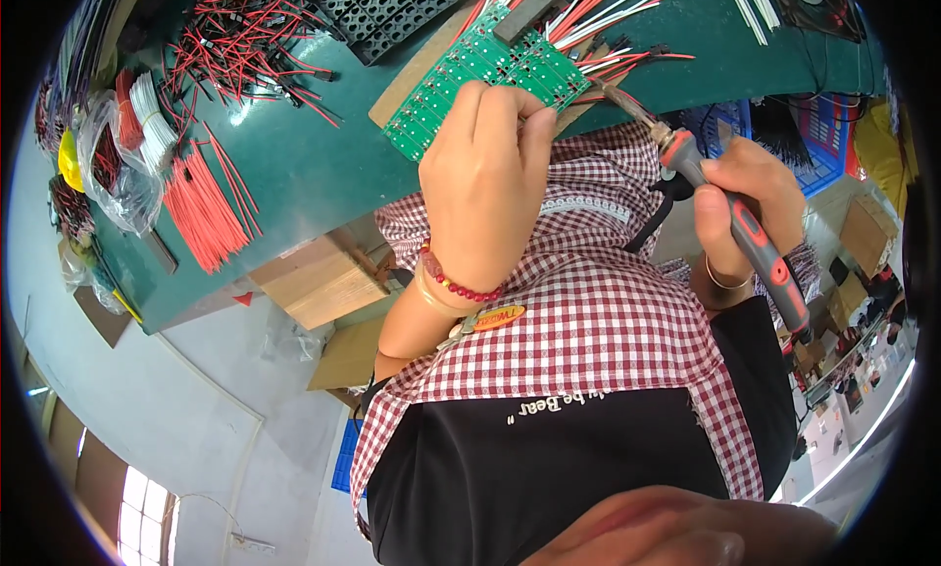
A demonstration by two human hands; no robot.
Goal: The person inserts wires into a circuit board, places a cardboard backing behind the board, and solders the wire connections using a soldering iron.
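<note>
A dark green workbench (323,174) fills the upper part of the view, and at its near edge lies a green circuit board (490,71) resting on a strip of brown cardboard (421,71), with red and white wires (608,17) fanning out from its far side. The left hand (485,174) presses on the board's near edge, fingers curled shut over something too small to make out, while the right hand (745,189) — just right of the board, off the bench — is closed firmly around a grey-and-red soldering iron (735,208), its metal tip at the board's right corner. Left of the board lie a bundle of red wires (206,208) and, farther back, a tangle of red-and-black leads (245,47).
</note>
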